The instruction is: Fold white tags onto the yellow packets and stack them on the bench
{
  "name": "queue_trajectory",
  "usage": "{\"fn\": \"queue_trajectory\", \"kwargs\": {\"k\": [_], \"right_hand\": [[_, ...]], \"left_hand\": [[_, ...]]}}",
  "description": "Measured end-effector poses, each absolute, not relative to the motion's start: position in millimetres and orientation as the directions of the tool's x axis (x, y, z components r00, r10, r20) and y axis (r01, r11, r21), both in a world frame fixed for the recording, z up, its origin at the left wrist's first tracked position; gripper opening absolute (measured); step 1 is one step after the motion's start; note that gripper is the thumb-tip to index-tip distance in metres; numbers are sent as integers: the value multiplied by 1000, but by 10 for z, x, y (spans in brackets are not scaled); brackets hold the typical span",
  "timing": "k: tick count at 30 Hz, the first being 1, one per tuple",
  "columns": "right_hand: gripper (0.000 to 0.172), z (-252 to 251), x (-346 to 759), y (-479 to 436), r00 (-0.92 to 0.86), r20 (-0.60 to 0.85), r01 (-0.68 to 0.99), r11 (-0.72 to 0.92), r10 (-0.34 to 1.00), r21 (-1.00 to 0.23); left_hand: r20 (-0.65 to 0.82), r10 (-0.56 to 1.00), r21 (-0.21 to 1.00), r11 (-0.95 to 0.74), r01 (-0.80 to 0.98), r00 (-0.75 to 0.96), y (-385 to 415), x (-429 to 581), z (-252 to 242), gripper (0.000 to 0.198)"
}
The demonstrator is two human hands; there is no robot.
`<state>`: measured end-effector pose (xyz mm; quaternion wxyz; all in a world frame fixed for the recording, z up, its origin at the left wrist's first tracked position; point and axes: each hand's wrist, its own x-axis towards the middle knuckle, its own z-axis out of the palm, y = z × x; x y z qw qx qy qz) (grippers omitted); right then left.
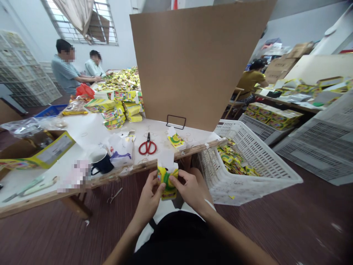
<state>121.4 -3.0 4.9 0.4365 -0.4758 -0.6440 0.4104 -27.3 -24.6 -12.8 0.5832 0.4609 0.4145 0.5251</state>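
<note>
Above my lap, both hands hold a small yellow and green printed carton (168,179), its white top flap standing up. My left hand (152,192) grips the carton's left side, thumb on the front. On the right side, the fingers and thumb of my right hand (188,184) pinch the edge and front. What is inside the carton I cannot make out. Past my hands, a similar carton (176,140) lies on the table with a white flap raised. Red-handled scissors (148,144) lie to its left.
A white plastic crate (248,184) with many small yellow cartons stands right of the table (110,176). A large cardboard sheet (190,66) stands upright on it. A dark mug (102,163) and stacked yellow boxes (116,110) sit leftward. Several people work farther off.
</note>
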Motion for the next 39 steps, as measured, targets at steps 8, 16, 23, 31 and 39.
{"fn": "queue_trajectory", "kwargs": {"k": [8,16,23,31,39], "right_hand": [[32,222,1409,-42,-283,289,112,330,915,-937],[13,139,1508,57,-363,347,217,441,865,-871],[26,141,1521,87,-344,395,189,475,852,-860],[34,251,1467,31,-359,126,474,298,925,-828],[40,293,1343,-6,-341,81,618,288,936,-731]], "left_hand": [[76,951,958,14,-285,301,-324,-350,16,62],[66,916,940,75,-332,395,-356,-305,11,59],[49,936,963,49,-266,347,-326,-333,19,50],[4,955,974,63,-216,296,-329,-293,19,53],[-2,952,951,95,-293,306,-315,-319,-4,58]]}}
